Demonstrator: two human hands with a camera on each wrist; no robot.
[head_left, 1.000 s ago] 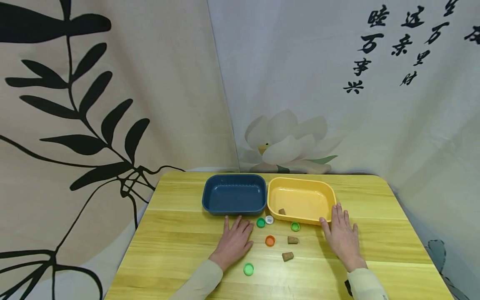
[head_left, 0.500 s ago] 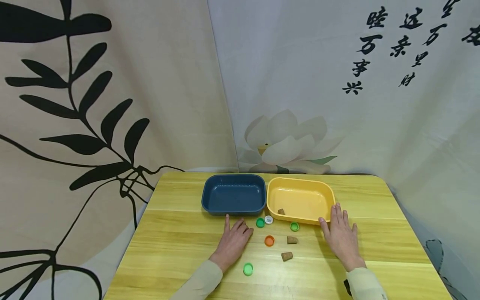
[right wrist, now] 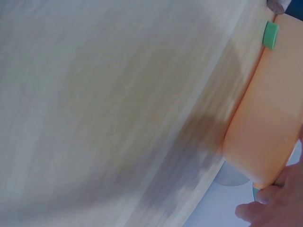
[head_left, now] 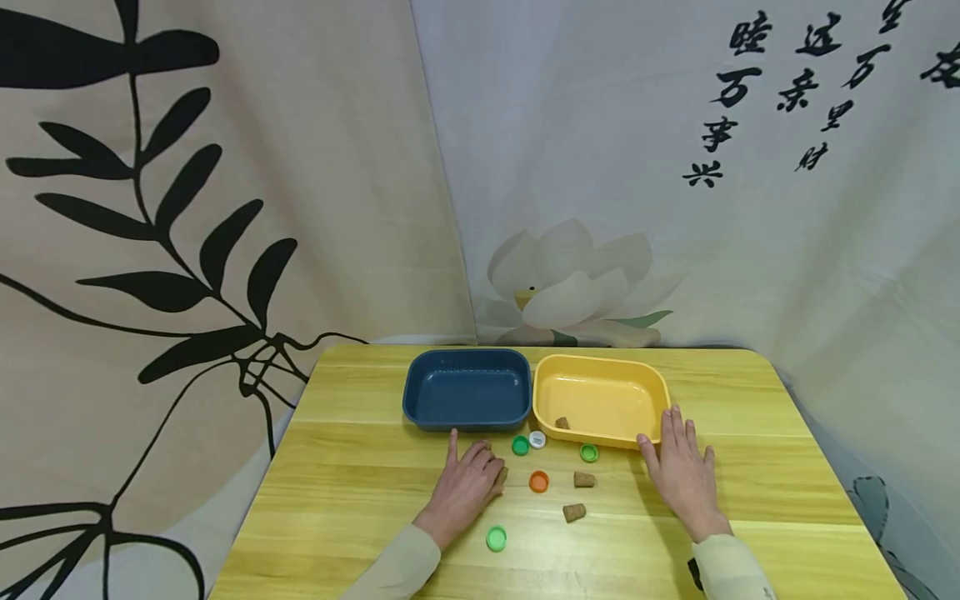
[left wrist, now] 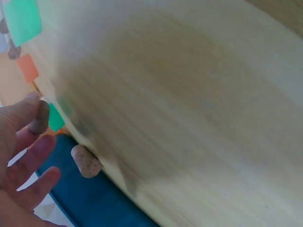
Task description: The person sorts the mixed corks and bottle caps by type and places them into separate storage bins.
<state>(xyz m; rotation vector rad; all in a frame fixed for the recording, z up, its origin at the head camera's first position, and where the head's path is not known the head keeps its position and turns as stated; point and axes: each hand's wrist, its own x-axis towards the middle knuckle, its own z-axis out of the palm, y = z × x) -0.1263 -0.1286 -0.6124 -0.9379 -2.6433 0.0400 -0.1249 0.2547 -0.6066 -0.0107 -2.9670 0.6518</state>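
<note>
My left hand (head_left: 463, 483) pinches a cork (left wrist: 40, 118) between thumb and index finger, low over the table in front of the blue tray (head_left: 467, 426). Just beyond its fingers stands another cork (left wrist: 86, 161), mostly hidden by them in the head view. To this hand's right lie a green bottle cap (head_left: 521, 445), a white cap (head_left: 537, 439) and an orange cap (head_left: 538, 481). My right hand (head_left: 684, 483) lies with fingers extended at the near right corner of the yellow tray (head_left: 600, 438), its fingertips against the tray's side. One cork (head_left: 562, 423) is inside that tray.
Two corks, one farther back (head_left: 584, 480) and one nearer (head_left: 574, 512), lie between my hands. A green cap (head_left: 589, 453) sits by the yellow tray's front wall; a lighter green cap (head_left: 497, 538) lies nearest me. The trays stand side by side towards the wooden table's (head_left: 360, 500) back edge.
My left fingers have gone from spread out to curled, and a cork now shows between thumb and index finger. The right hand has stayed beside the yellow tray.
</note>
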